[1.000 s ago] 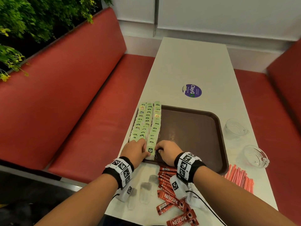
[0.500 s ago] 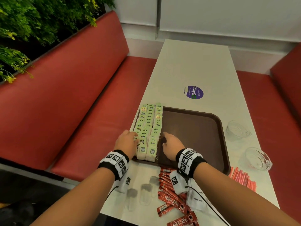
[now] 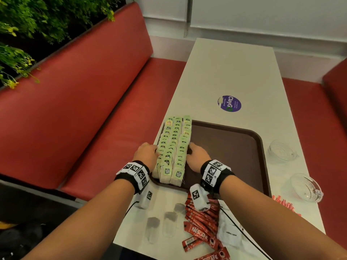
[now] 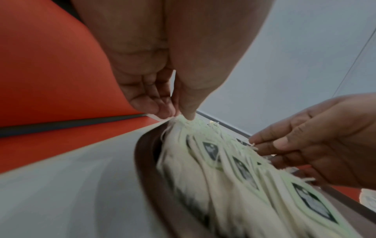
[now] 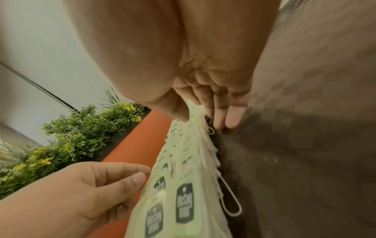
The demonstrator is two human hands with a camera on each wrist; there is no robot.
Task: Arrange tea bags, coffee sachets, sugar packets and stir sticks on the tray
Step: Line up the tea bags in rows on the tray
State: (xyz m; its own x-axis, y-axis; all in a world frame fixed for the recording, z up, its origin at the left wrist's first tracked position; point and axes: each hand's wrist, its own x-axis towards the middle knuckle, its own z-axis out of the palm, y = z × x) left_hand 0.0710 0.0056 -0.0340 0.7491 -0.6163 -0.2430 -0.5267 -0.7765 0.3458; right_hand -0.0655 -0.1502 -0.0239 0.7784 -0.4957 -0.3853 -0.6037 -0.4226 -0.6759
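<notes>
Three rows of green-tagged tea bags (image 3: 174,147) stand packed along the left side of the brown tray (image 3: 229,147). My left hand (image 3: 148,152) presses the rows' left side and my right hand (image 3: 197,152) the right side, about midway along. In the left wrist view the left hand's fingertips (image 4: 162,111) and thumb touch the tea bags (image 4: 234,169) near the tray rim (image 4: 146,153). In the right wrist view straight fingers (image 5: 223,116) lie against the tea bags (image 5: 183,177). Red coffee sachets (image 3: 201,228), white sugar packets (image 3: 229,233) and red stir sticks (image 3: 285,205) lie on the table.
Three loose tea bags (image 3: 165,222) lie near the table's front edge. Two glass bowls (image 3: 281,151) (image 3: 305,186) stand right of the tray. A purple sticker (image 3: 229,103) marks the far tabletop. Red benches flank the table, with plants behind the left one.
Both hands slid away from me along the sides of the tea bag rows, from the near end to about the middle. The rows stay on the tray.
</notes>
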